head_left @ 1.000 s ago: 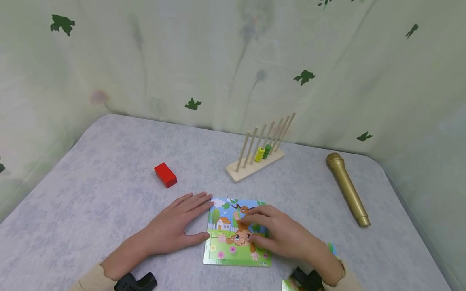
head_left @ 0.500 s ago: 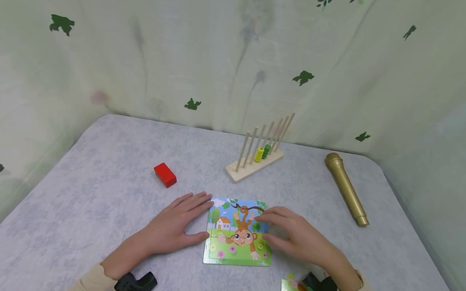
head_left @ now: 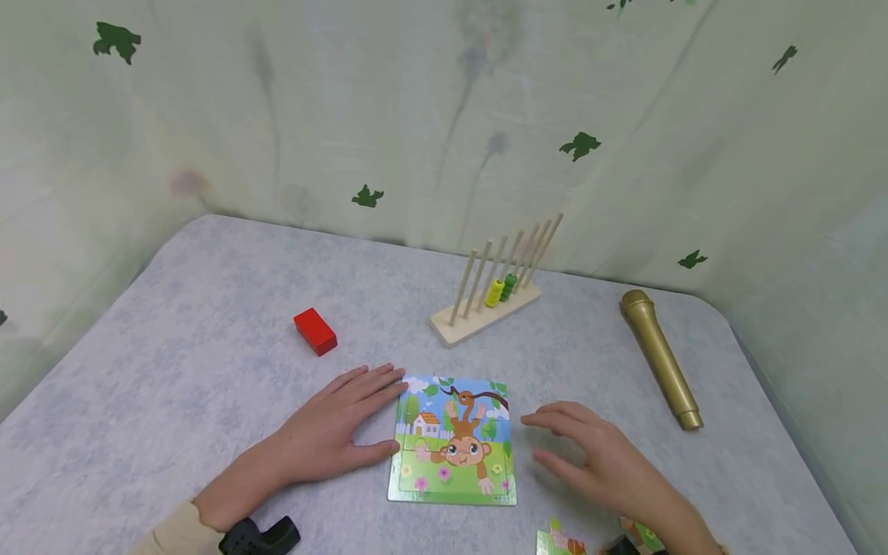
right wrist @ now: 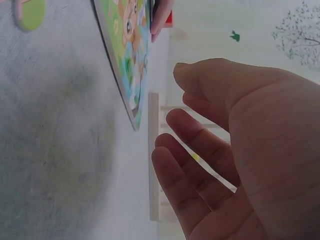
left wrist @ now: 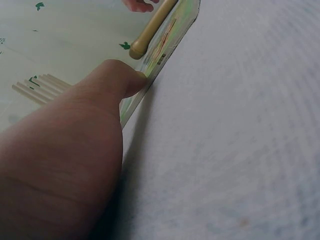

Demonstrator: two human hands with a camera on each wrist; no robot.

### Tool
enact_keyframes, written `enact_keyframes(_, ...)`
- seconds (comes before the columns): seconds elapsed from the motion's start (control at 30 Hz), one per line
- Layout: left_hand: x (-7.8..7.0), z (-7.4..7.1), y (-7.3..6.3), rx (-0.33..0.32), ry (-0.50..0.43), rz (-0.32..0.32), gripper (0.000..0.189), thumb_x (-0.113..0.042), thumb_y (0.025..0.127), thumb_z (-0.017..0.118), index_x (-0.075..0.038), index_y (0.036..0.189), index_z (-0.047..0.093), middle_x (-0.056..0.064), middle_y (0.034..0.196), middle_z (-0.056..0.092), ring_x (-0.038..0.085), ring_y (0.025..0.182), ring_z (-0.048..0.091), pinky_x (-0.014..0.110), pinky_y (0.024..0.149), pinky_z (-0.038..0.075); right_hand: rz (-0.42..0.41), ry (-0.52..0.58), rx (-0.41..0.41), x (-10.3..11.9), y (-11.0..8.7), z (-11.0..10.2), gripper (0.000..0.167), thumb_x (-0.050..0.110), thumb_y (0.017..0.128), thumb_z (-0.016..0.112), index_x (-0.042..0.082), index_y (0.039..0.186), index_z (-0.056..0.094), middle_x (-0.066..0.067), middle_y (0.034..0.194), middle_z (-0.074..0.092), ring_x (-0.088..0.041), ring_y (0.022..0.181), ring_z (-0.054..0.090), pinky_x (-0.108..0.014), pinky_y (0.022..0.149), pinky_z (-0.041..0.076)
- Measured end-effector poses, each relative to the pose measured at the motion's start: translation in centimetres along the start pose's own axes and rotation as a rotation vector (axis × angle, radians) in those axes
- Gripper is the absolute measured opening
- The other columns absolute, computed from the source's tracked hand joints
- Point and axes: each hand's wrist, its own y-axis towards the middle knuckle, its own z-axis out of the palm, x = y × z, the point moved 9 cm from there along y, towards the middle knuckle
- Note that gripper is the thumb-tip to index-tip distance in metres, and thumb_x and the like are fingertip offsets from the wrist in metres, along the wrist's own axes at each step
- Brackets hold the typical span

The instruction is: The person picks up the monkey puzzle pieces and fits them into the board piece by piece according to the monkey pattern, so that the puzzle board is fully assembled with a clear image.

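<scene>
A square jigsaw puzzle (head_left: 454, 443) with a monkey hanging from a branch lies flat on the table in the head view. My left hand (head_left: 340, 432) rests flat beside it, fingers spread, fingertips and thumb touching its left edge. In the left wrist view the thumb (left wrist: 117, 80) meets the puzzle's rim. My right hand (head_left: 597, 451) hovers right of the puzzle, apart from it, with loosely bent fingers and nothing between them; the right wrist view shows the same hand (right wrist: 225, 145) empty. Loose puzzle pieces (head_left: 555, 542) lie near the front edge, partly hidden by the right wrist.
Behind the puzzle stands a wooden peg rack (head_left: 486, 312) with yellow beads (head_left: 494, 294) and green beads (head_left: 509, 287). A red block (head_left: 315, 331) lies at the left. To the right lies a gold toy microphone (head_left: 662, 361). A printed curtain (head_left: 416, 116) hangs behind the table.
My right hand has drawn off the puzzle to the right, uncovering the monkey picture and more of the loose pieces. The left hand has stayed in place.
</scene>
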Motion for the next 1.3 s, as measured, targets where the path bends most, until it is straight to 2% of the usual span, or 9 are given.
enact_keyframes(0.13, 0.2, 0.2, 0.2, 0.037, -0.012, -0.024, 0.077, -0.058, 0.093, 0.068, -0.02, 0.157, 0.047, -0.002, 0.164, 0.04, 0.018, 0.154, 0.033, 0.045, 0.127, 0.025, 0.011, -0.021, -0.022, -0.2, -0.7, -0.5, 0.045, 0.011, 0.084, 0.085, 0.022, 0.126, 0.071, 0.015, 0.123, 0.065, -0.007, 0.107, 0.065, -0.026, 0.083, 0.061)
enact_keyframes(0.3, 0.3, 0.2, 0.2, 0.049, -0.017, -0.023, 0.078, -0.058, 0.093, 0.068, -0.02, 0.157, 0.046, -0.002, 0.165, 0.04, 0.017, 0.155, 0.032, 0.044, 0.128, 0.024, 0.03, -0.036, -0.063, -0.6, -1.7, -1.2, 0.048, 0.008, 0.082, 0.086, 0.022, 0.126, 0.071, 0.014, 0.122, 0.066, -0.01, 0.104, 0.067, -0.026, 0.08, 0.061)
enact_keyframes(0.47, 0.3, 0.3, 0.2, 0.054, -0.016, -0.029, 0.078, -0.057, 0.093, 0.068, -0.02, 0.157, 0.045, -0.002, 0.165, 0.039, 0.017, 0.155, 0.031, 0.044, 0.128, 0.023, 0.086, -0.005, -0.099, -1.6, -3.0, -1.6, 0.05, 0.005, 0.083, 0.085, 0.02, 0.127, 0.07, 0.01, 0.123, 0.066, -0.01, 0.096, 0.064, -0.014, 0.062, 0.053)
enact_keyframes(0.53, 0.3, 0.3, 0.2, 0.053, -0.014, -0.026, 0.078, -0.057, 0.093, 0.069, -0.019, 0.157, 0.046, -0.002, 0.165, 0.039, 0.018, 0.155, 0.032, 0.045, 0.128, 0.023, 0.103, -0.022, -0.109, -1.9, -3.5, -1.9, 0.05, 0.006, 0.083, 0.085, 0.021, 0.128, 0.069, 0.01, 0.125, 0.065, -0.009, 0.096, 0.062, -0.011, 0.061, 0.048)
enact_keyframes(0.77, 0.2, 0.2, 0.2, 0.044, -0.016, -0.016, 0.077, -0.056, 0.093, 0.069, -0.018, 0.156, 0.047, -0.001, 0.164, 0.04, 0.018, 0.154, 0.033, 0.045, 0.127, 0.024, 0.11, -0.087, -0.149, -2.4, -4.3, -2.7, 0.055, 0.004, 0.078, 0.088, 0.022, 0.127, 0.07, 0.013, 0.123, 0.066, -0.007, 0.105, 0.063, -0.01, 0.081, 0.05)
enact_keyframes(0.93, 0.2, 0.2, 0.2, 0.031, -0.016, -0.011, 0.077, -0.057, 0.093, 0.069, -0.019, 0.156, 0.048, -0.002, 0.164, 0.041, 0.018, 0.154, 0.033, 0.045, 0.127, 0.024, 0.101, -0.079, -0.155, -2.7, -4.6, -2.7, 0.056, 0.003, 0.078, 0.088, 0.02, 0.128, 0.07, 0.011, 0.123, 0.066, -0.008, 0.106, 0.063, -0.01, 0.081, 0.051)
enact_keyframes(1.1, 0.2, 0.2, 0.1, 0.017, -0.01, -0.011, 0.077, -0.056, 0.092, 0.07, -0.019, 0.155, 0.049, -0.003, 0.164, 0.041, 0.019, 0.154, 0.034, 0.043, 0.127, 0.023, 0.096, -0.067, -0.158, -3.3, -4.9, -2.9, 0.056, 0.001, 0.079, 0.086, 0.018, 0.13, 0.069, 0.009, 0.123, 0.066, -0.01, 0.1, 0.065, -0.01, 0.082, 0.051)
enact_keyframes(1.3, 0.3, 0.3, 0.3, 0.02, -0.004, -0.011, 0.077, -0.056, 0.091, 0.071, -0.019, 0.155, 0.049, -0.004, 0.164, 0.04, 0.019, 0.154, 0.033, 0.042, 0.127, 0.022, 0.134, -0.076, -0.141, -4.1, -5.4, -3.1, 0.056, 0.003, 0.08, 0.086, 0.019, 0.13, 0.069, 0.01, 0.122, 0.067, -0.008, 0.095, 0.064, -0.009, 0.082, 0.049)
